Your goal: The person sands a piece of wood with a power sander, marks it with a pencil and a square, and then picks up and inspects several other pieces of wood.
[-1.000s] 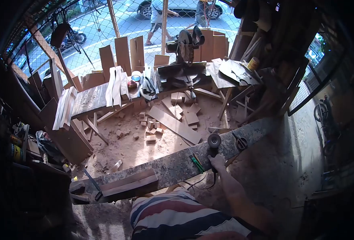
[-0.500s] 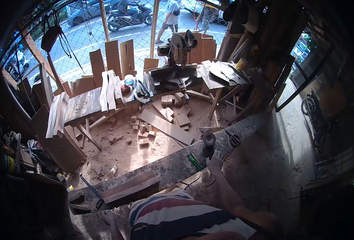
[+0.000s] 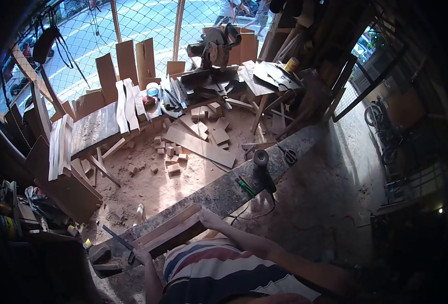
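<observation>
Left hand (image 3: 143,256) and right hand (image 3: 210,219) are clamped on opposite ends of the wood (image 3: 174,231), near edge of the bench (image 3: 215,188), probably for balance tbh.

Left hand (image 3: 142,255) and right hand (image 3: 210,219) hold wood (image 3: 167,230) (grinder (image 3: 265,177) lies apart).

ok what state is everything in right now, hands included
Left hand, closed on the left end of the wooden stock
Right hand, closed on its right end
Wooden stock, resting or slightly lifted, cannot tell
Angle grinder, lying on the bench, unheld; running or not, cannot tell
Miter saw, head raised
Small wood blocks, loose on the floor
</observation>
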The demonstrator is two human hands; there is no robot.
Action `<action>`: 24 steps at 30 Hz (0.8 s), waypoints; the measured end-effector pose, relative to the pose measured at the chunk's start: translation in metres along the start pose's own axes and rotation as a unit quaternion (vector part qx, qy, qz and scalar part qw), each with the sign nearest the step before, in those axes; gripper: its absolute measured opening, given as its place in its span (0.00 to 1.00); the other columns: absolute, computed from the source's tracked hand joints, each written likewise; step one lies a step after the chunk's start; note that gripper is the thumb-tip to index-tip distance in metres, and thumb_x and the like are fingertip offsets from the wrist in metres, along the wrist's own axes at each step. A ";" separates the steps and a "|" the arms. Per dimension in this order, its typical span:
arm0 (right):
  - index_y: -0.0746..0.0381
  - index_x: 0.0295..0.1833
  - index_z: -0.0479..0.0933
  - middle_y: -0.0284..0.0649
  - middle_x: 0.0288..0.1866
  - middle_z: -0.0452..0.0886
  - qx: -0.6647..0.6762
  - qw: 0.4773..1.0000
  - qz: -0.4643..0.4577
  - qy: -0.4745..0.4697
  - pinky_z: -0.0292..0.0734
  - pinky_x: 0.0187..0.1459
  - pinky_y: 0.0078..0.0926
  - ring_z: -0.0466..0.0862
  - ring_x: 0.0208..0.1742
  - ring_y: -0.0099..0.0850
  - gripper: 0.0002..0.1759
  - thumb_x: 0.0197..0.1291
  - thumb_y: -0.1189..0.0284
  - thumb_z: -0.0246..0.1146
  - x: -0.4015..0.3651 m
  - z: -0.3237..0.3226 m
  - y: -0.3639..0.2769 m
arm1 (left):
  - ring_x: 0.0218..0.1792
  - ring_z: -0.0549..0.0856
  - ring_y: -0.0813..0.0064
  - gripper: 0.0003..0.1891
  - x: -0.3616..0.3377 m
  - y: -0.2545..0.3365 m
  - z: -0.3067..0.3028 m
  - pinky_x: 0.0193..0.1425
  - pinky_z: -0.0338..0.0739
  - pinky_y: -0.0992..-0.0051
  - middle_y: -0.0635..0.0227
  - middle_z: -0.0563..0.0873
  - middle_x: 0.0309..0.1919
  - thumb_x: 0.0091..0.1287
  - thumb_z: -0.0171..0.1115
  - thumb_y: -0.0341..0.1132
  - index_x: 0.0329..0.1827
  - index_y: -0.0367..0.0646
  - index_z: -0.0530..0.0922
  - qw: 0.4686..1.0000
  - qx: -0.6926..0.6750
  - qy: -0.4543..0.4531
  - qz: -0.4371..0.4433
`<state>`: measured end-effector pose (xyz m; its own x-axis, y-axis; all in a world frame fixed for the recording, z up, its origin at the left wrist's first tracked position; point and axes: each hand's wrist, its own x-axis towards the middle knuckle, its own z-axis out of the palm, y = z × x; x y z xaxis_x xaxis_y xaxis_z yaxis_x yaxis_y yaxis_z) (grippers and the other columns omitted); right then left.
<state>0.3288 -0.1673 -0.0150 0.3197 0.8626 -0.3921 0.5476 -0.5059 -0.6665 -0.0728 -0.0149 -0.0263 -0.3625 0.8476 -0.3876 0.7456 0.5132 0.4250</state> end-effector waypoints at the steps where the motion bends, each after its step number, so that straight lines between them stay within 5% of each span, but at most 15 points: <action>1: 0.71 0.66 0.81 0.68 0.69 0.81 -0.003 1.000 0.006 -0.027 0.77 0.76 0.59 0.81 0.73 0.67 0.31 0.88 0.50 0.52 0.002 -0.006 -0.011 | 0.73 0.85 0.38 0.41 0.009 -0.010 0.000 0.77 0.78 0.50 0.35 0.84 0.75 0.80 0.69 0.60 0.78 0.28 0.78 1.000 0.002 -0.003 0.014; 3: 0.74 0.65 0.80 0.69 0.68 0.81 -0.009 0.997 0.018 -0.081 0.77 0.75 0.61 0.81 0.72 0.67 0.32 0.88 0.52 0.52 0.003 -0.025 -0.038 | 0.64 0.90 0.41 0.36 0.018 -0.024 -0.003 0.70 0.82 0.51 0.38 0.90 0.67 0.81 0.68 0.58 0.72 0.29 0.84 0.999 -0.024 -0.018 0.034; 8: 0.73 0.64 0.80 0.68 0.62 0.84 0.009 0.995 0.081 0.064 0.78 0.70 0.62 0.84 0.67 0.66 0.29 0.83 0.54 0.60 0.026 0.037 -0.003 | 0.48 0.93 0.53 0.27 0.028 -0.038 -0.013 0.59 0.84 0.56 0.47 0.97 0.48 0.82 0.68 0.53 0.59 0.31 0.91 0.989 -0.113 -0.065 0.064; 15: 0.72 0.72 0.75 0.67 0.70 0.83 0.107 0.975 0.173 0.094 0.78 0.77 0.59 0.82 0.75 0.65 0.32 0.78 0.56 0.64 0.014 0.013 -0.044 | 0.43 0.90 0.67 0.25 0.032 -0.029 -0.014 0.55 0.84 0.60 0.56 0.96 0.43 0.81 0.70 0.51 0.55 0.31 0.92 0.982 -0.172 -0.057 0.059; 19: 0.67 0.68 0.80 0.66 0.64 0.87 0.104 0.969 0.124 0.189 0.82 0.70 0.55 0.86 0.69 0.65 0.24 0.73 0.64 0.66 0.016 0.032 -0.028 | 0.49 0.91 0.71 0.26 0.041 -0.037 -0.018 0.57 0.85 0.65 0.57 0.97 0.50 0.82 0.71 0.48 0.62 0.26 0.90 0.971 -0.197 -0.128 0.044; 20: 0.67 0.67 0.82 0.64 0.62 0.88 0.101 0.979 0.005 0.176 0.83 0.69 0.51 0.88 0.67 0.62 0.23 0.70 0.69 0.64 0.006 0.017 -0.030 | 0.50 0.92 0.71 0.27 0.043 -0.041 -0.014 0.59 0.86 0.66 0.57 0.97 0.53 0.83 0.70 0.48 0.66 0.27 0.89 0.954 -0.252 -0.149 0.055; 21: 0.68 0.67 0.82 0.63 0.60 0.89 0.166 0.965 0.022 0.201 0.83 0.69 0.49 0.89 0.65 0.59 0.24 0.68 0.71 0.63 0.013 0.029 -0.014 | 0.52 0.91 0.71 0.27 0.047 -0.049 -0.012 0.62 0.85 0.66 0.58 0.97 0.54 0.84 0.70 0.48 0.67 0.28 0.89 0.959 -0.233 -0.146 0.068; 24: 0.66 0.67 0.82 0.61 0.53 0.91 0.084 0.981 0.060 0.165 0.86 0.60 0.51 0.92 0.57 0.60 0.21 0.76 0.66 0.61 0.003 0.005 -0.032 | 0.55 0.91 0.70 0.29 0.022 -0.018 -0.044 0.66 0.83 0.68 0.59 0.98 0.55 0.81 0.72 0.54 0.69 0.34 0.91 0.979 -0.143 -0.134 0.051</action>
<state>0.3084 -0.1485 0.0015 0.6226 0.7358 -0.2664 0.3638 -0.5735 -0.7340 -0.1186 0.0004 -0.0068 -0.1069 0.8502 -0.5155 0.5695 0.4774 0.6692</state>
